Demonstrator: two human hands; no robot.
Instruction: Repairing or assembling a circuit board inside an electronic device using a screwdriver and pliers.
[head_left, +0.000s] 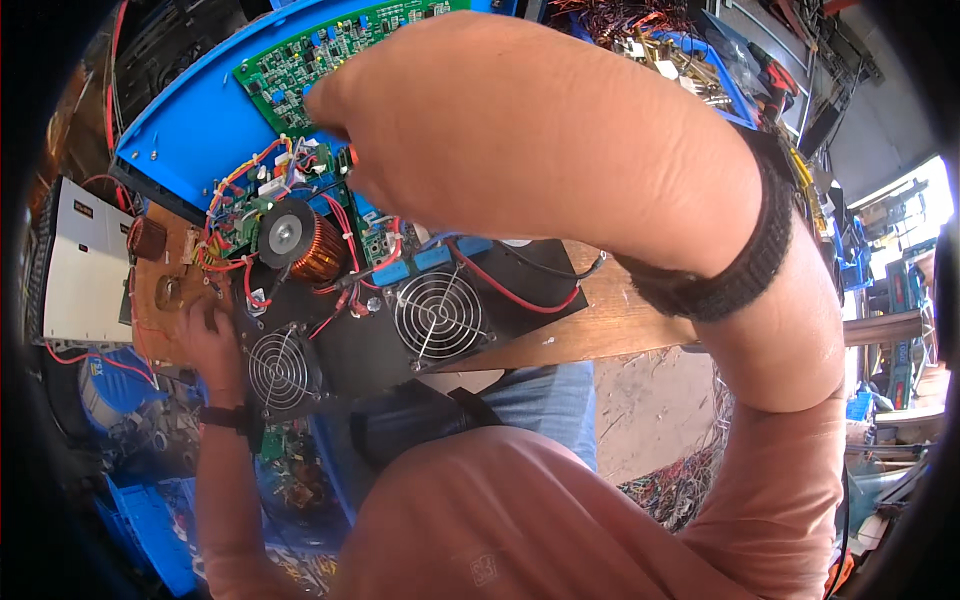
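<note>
My right hand (400, 135) reaches across from the right, over a green circuit board (275, 85) against the blue casing panel (180, 165). Its fingers are closed in a pinch; whatever they hold is mostly hidden behind the hand. Below it, a copper-wound toroid coil (315, 250) with a dark round cap stands among wires on a black chassis plate (370, 345). My left hand (207, 335) is at the wooden table's left part, beside the plate's edge, fingers loosely curled and apart. Two round fan grilles (438, 315) sit along the plate's near side.
A white-fronted box (90, 262) stands on the left. Red and black cables (530, 290) with lugs lie across the plate's right end. Blue bins (150, 535) stand low at left, a parts tray (690, 70) far right. Wire scraps (665, 500) cover the floor at lower right.
</note>
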